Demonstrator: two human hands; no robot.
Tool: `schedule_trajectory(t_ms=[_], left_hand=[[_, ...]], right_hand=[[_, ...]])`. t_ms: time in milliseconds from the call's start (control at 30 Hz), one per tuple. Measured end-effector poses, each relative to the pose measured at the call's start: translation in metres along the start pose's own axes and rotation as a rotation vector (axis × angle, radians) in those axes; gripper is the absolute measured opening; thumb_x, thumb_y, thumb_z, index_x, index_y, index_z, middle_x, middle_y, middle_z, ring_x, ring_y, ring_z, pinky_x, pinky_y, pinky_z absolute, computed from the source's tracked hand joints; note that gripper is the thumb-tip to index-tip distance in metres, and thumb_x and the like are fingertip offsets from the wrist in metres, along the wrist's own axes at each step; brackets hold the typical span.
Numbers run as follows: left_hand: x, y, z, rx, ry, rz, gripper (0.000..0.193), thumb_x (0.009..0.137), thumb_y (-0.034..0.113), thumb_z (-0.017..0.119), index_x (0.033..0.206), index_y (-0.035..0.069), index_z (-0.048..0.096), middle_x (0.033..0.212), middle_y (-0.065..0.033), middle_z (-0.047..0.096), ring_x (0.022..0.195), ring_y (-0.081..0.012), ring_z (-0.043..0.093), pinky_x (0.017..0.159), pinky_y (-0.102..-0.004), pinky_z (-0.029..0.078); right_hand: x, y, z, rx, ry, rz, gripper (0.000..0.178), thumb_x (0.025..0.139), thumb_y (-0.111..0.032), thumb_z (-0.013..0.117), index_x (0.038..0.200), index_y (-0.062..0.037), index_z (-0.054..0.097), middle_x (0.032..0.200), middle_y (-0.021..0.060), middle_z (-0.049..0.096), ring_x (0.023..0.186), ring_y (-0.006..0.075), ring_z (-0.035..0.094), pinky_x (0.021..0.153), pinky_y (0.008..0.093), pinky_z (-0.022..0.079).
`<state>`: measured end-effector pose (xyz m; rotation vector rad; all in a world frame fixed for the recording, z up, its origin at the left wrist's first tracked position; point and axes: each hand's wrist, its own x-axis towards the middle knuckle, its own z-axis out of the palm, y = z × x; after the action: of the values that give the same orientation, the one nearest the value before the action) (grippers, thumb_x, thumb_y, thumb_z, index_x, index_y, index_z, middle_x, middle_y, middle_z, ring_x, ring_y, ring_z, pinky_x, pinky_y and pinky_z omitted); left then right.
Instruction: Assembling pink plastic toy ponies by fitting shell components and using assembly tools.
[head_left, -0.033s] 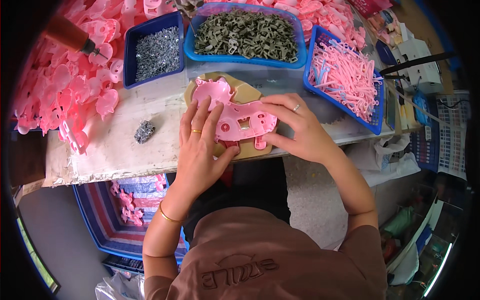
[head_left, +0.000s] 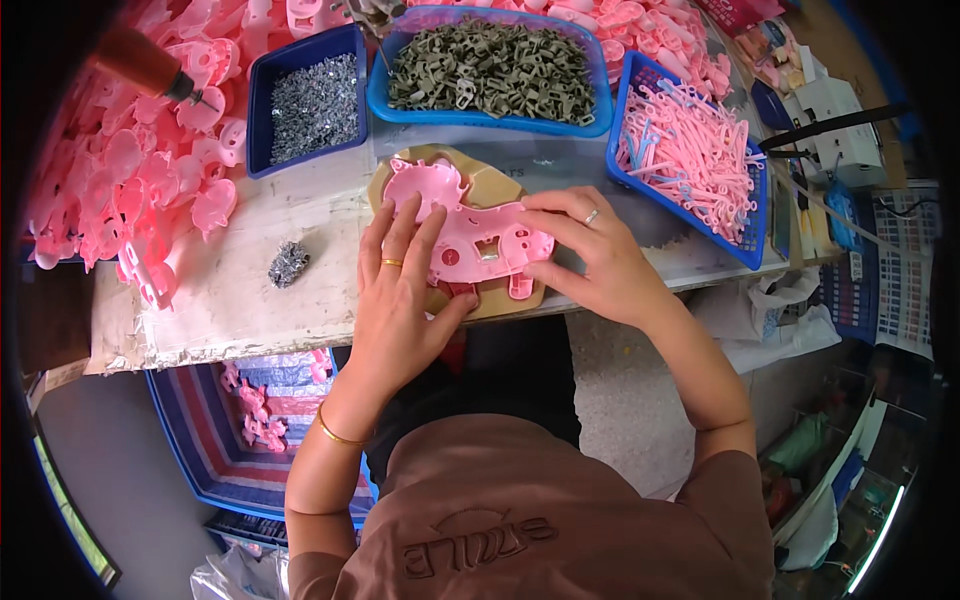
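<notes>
A pink animal-shaped plastic half-shell (head_left: pixel 480 222), hollow side up, lies in a tan shaped holder block (head_left: pixel 495 178) near the table's front edge. Over its left part rests my left hand (head_left: pixel 400 285), fingers along the rounded end and thumb by a lower leg. My right hand (head_left: pixel 612 262) grips the shell's right end, fingers at the upper edge and thumb at the lower edge. Inside the shell, round recesses and a small rectangular opening show. A small heap of metal screws (head_left: pixel 289 264) sits on the table left of the block.
Behind stand a dark blue tray (head_left: pixel 257 130) of small metal parts, a blue basin (head_left: pixel 490 119) of olive clips and a blue basket (head_left: pixel 655 202) of pink rods. Pink shells (head_left: pixel 120 185) pile up left, below a hanging red-handled driver (head_left: pixel 140 62). A lined crate (head_left: pixel 185 440) stands below.
</notes>
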<state>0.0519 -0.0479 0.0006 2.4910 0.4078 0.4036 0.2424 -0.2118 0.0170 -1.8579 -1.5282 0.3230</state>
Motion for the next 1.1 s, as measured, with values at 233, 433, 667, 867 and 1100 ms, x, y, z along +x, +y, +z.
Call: schedule_trajectory(t_ms=[233,433,667,867,1100], left_hand=[[0.001,-0.001,0.001,0.025,-0.028,-0.008,0.08,0.073,0.021,0.08,0.143,0.007,0.045,0.152,-0.0179,0.035,0.142,-0.0414,0.027,0.116,-0.0511,0.025],[0.003,0.001,0.0,0.048,-0.031,-0.015,0.078,0.071,0.022,0.081,0.14,0.008,0.048,0.153,-0.0168,0.036,0.143,-0.0405,0.027,0.116,-0.0499,0.026],[0.004,0.003,-0.004,0.088,-0.057,-0.023,0.076,0.071,0.022,0.081,0.139,0.008,0.049,0.153,-0.0164,0.036,0.143,-0.0404,0.027,0.117,-0.0505,0.024],[0.004,0.003,-0.002,0.086,-0.059,-0.025,0.077,0.074,0.026,0.08,0.141,0.009,0.047,0.153,-0.0154,0.035,0.144,-0.0412,0.025,0.116,-0.0557,0.02],[0.004,0.003,-0.004,0.084,-0.074,-0.021,0.077,0.074,0.025,0.079,0.142,0.011,0.046,0.152,-0.0159,0.035,0.144,-0.041,0.025,0.116,-0.0556,0.02]], right_hand=[[0.008,-0.007,0.003,-0.075,-0.008,0.008,0.043,0.079,-0.012,0.075,0.12,-0.0037,0.064,0.122,0.0104,0.058,0.112,0.0308,0.053,0.094,0.0394,0.046],[0.007,-0.004,-0.001,-0.076,-0.055,0.019,0.043,0.079,-0.011,0.075,0.12,-0.0047,0.065,0.121,0.0099,0.058,0.112,0.0303,0.053,0.094,0.0398,0.045],[0.007,0.0,0.0,0.027,-0.04,0.033,0.044,0.076,-0.012,0.077,0.118,-0.006,0.065,0.119,0.0102,0.058,0.108,0.0318,0.053,0.093,0.0413,0.046],[0.007,-0.005,0.009,-0.1,0.049,-0.032,0.048,0.076,-0.013,0.076,0.121,-0.0058,0.063,0.117,0.0099,0.058,0.106,0.0311,0.054,0.091,0.0408,0.048],[0.006,-0.008,0.005,-0.146,0.034,-0.031,0.051,0.075,-0.014,0.076,0.124,-0.0061,0.062,0.115,0.0102,0.058,0.103,0.0326,0.054,0.089,0.0416,0.049]])
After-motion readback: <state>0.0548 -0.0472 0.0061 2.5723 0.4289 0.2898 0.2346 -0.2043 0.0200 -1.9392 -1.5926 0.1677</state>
